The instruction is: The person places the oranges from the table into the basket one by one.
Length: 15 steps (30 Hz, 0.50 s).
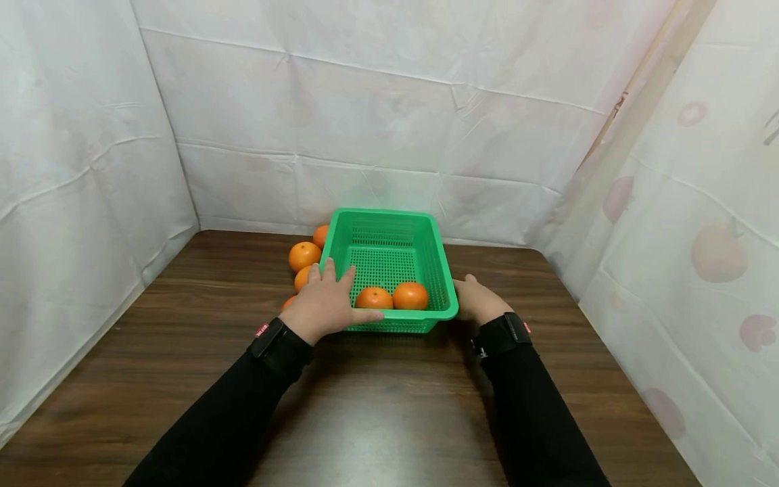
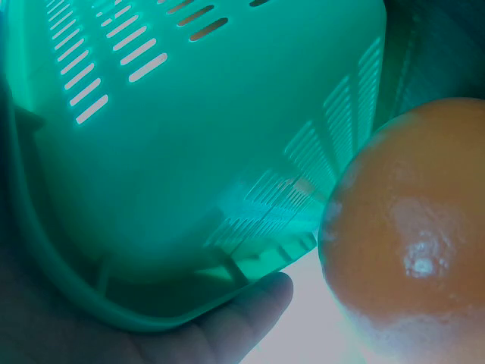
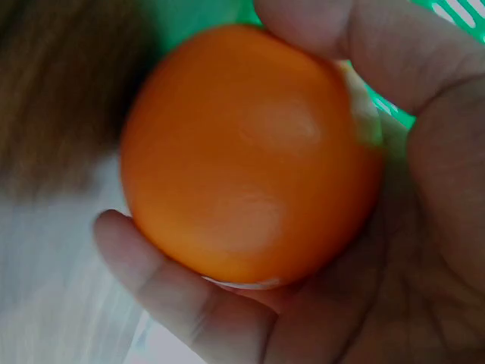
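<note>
A green plastic basket [image 1: 435, 230] with slotted walls holds two oranges, one orange [image 1: 374, 298] beside another orange [image 1: 410, 295], near its front wall. My left hand [image 1: 319, 304] lies spread over the basket's front left corner, fingers fairly straight and thumb along the front rim. In the left wrist view, a fingertip [image 2: 265, 299] is at the rim of the basket [image 2: 167, 174], and an orange [image 2: 417, 212] sits close beside. To the right of the basket, my right hand [image 1: 481, 301] grips an orange [image 3: 250, 159] between thumb and fingers; the head view hides this orange.
Several oranges, among them one orange [image 1: 304, 256], line the basket's left side, some partly covered by my left hand. Everything stands on a dark wooden table [image 1: 389, 406]. A white cloth [image 1: 365, 108] hangs behind and on both sides.
</note>
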Motion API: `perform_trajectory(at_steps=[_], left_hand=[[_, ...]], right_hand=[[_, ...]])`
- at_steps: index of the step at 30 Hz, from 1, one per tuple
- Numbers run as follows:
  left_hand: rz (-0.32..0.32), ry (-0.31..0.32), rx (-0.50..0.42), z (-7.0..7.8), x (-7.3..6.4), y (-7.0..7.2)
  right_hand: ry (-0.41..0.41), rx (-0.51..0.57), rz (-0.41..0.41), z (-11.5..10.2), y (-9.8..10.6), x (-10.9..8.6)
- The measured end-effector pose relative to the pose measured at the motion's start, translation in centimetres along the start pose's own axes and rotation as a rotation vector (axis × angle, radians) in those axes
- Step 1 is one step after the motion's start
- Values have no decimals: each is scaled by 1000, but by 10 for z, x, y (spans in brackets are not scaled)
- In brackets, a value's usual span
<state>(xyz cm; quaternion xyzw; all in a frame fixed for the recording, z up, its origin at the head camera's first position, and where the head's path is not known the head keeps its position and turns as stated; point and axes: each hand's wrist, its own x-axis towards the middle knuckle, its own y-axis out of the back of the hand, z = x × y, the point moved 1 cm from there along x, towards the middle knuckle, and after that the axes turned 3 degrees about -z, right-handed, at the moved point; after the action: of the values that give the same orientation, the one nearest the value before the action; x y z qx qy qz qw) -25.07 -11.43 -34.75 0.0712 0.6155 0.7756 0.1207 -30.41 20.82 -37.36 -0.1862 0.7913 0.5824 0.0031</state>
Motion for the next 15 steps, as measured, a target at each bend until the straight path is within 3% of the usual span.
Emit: perform_trajectory(at_steps=[7,15], left_hand=[[-12,0,0,1,1,-1],[-2,-2,0,1,0,0]], right_hand=[[-103,45,56,11,17,-15],[-91,54,104,5,30,-23]])
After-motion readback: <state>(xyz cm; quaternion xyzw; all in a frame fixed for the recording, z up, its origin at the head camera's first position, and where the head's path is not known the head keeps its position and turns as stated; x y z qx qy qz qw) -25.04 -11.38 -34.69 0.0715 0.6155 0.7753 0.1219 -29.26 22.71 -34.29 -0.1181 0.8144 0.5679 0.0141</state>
